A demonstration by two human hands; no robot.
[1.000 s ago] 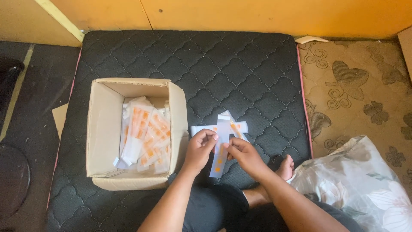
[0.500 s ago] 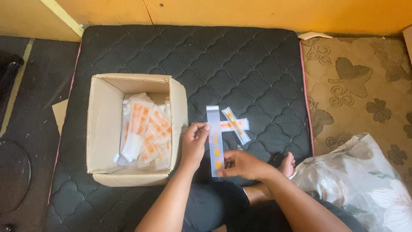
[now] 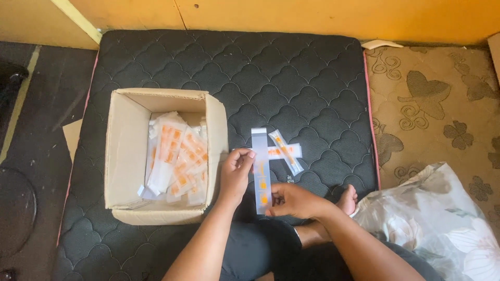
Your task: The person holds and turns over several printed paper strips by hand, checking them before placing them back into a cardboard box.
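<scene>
Head view: left hand [image 3: 235,174] and right hand [image 3: 294,200] pinch long clear sachet strip [image 3: 261,171], near mattress [image 3: 312,78] front edge. Step: handling strip. Next calls for steady grip toward cardboard box [image 3: 121,151] at left edge.

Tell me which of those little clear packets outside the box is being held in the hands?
The long upright packet, pinched by the left hand and the right hand. The two crossed packets just right of it lie untouched on the black mattress.

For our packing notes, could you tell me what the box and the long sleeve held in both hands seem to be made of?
Box: plain brown cardboard, matte, with folded flaps. Sleeve: probably thin clear plastic film, glossy; the dark quilted mat shows through it.
</scene>
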